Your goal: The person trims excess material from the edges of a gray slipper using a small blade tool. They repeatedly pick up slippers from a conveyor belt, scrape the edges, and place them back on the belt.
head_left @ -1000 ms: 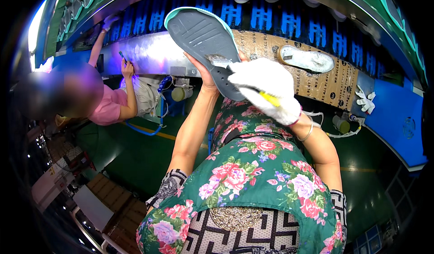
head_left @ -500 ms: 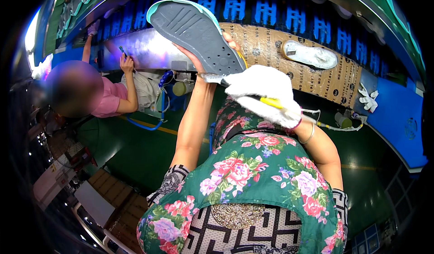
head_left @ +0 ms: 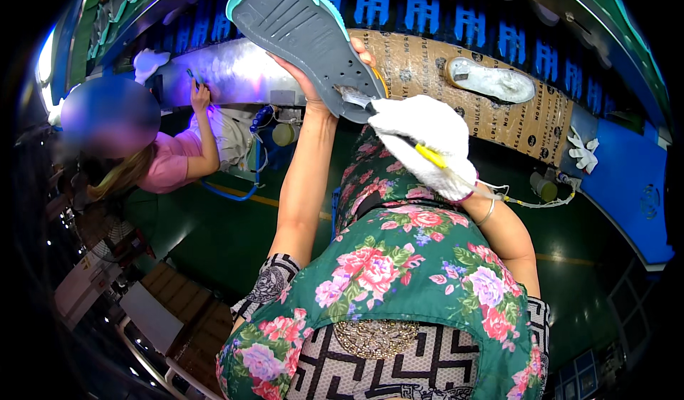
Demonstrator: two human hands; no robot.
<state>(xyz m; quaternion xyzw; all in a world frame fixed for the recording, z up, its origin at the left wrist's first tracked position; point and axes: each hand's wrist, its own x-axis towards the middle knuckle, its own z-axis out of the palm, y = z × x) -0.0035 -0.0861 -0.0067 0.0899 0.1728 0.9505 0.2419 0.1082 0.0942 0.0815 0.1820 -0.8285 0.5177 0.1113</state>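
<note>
My bare left hand point(head_left: 303, 79) holds up a dark grey shoe sole point(head_left: 303, 47) with a turquoise rim at its far end. Fingers show at the sole's right edge, while the palm is hidden behind it. On my right hand point(head_left: 426, 138) is a white glove, closed round a brush point(head_left: 354, 96) with a yellow part showing between the fingers. The brush's bristles lie against the near end of the sole, by a group of small holes. A thin tube point(head_left: 531, 202) trails from the glove's wrist side to the right.
A whitish shoe upper point(head_left: 491, 79) lies on the cardboard-covered bench point(head_left: 427, 54). Behind run blue racks point(head_left: 422, 14). To the right are a white glove point(head_left: 583, 149) and a blue panel point(head_left: 627, 186). A co-worker in pink point(head_left: 171, 159) works at left, near a blue hose point(head_left: 231, 199).
The brush has moved from beside the sole's edge onto its near end. The sole has shifted slightly up and left. The co-worker's far arm is no longer stretched toward the racks.
</note>
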